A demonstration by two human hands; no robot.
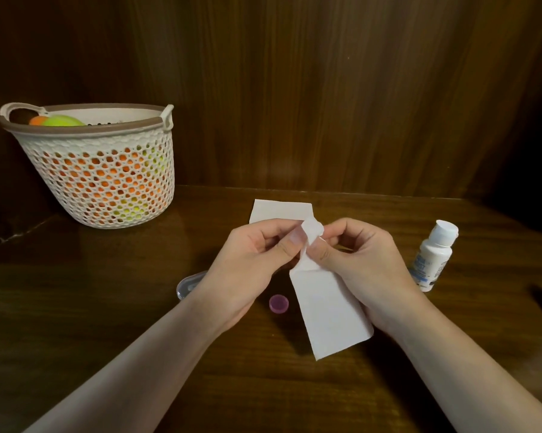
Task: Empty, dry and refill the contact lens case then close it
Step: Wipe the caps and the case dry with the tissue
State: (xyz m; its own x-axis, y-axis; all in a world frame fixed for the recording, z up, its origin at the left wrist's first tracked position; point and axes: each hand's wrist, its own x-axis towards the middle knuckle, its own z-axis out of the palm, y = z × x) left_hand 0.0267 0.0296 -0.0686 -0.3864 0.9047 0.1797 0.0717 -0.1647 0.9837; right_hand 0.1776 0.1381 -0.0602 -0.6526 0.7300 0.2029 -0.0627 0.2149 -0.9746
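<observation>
Both hands are raised over the middle of the wooden table (76, 307), close together, working a strip of white tissue (329, 310). The left hand (248, 264) has its fingers curled inward with the thumb pressed against the bunched upper end of the tissue; what lies inside the curl is hidden, so the contact lens case itself cannot be confirmed there. The right hand (366, 264) pinches the same bunched end between thumb and forefinger, remaining fingers folded toward the palm. The free length of the tissue hangs down toward the near edge, passing in front of the right wrist.

A purple cap (278, 303) lies on the table directly below the hands, open side up, apart from both. A clear oval container (188, 284) rests on the table just left of the left wrist, partly covered by it (its contents cannot be made out). A second flat piece of white tissue (279, 210) lies on the table on the far side of the hands.

A white solution bottle (432, 257) with blue print stands to the right of the right hand, its cap in place, leaning slightly in the wide-angle view. A white perforated basket (107, 182) holding orange and yellow-green balls stands far left, against the wooden back panel
</observation>
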